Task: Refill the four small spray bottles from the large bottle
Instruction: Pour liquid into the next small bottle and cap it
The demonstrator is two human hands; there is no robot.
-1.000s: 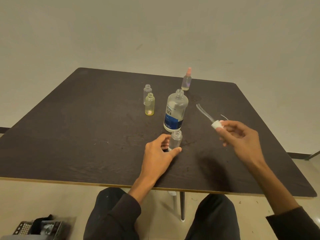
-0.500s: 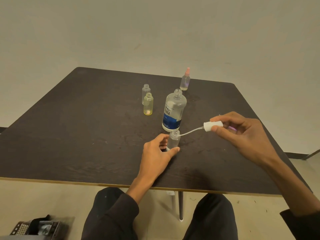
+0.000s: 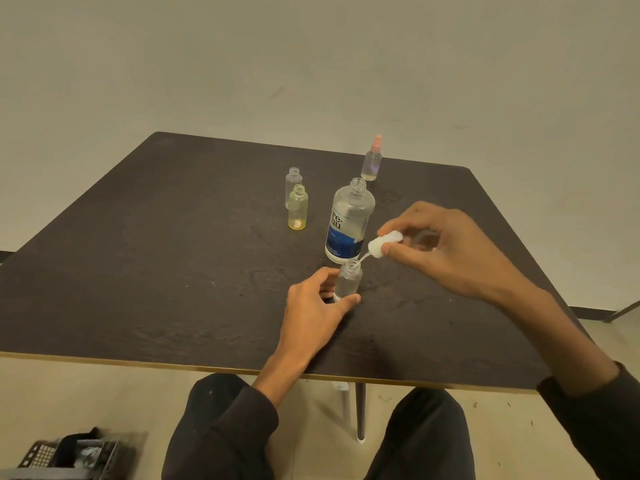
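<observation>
R hand (image 3: pixel 446 251) has brought the white spray cap (image 3: pixel 382 244) closer, tube now in small clear bottle (image 3: pixel 348 280) at frame centre; fingers pinch cap. L hand (image 3: pixel 318 306) grips bottle base.

Dark wood-grain table (image 3: pixel 138 271) with a pale edge, on a thin metal leg (image 3: pixel 360 410). Plain beige wall (image 3: pixel 311 64) behind at twelve o'clock. Dark perforated crate (image 3: pixel 69 455) on the floor at seven o'clock.
</observation>
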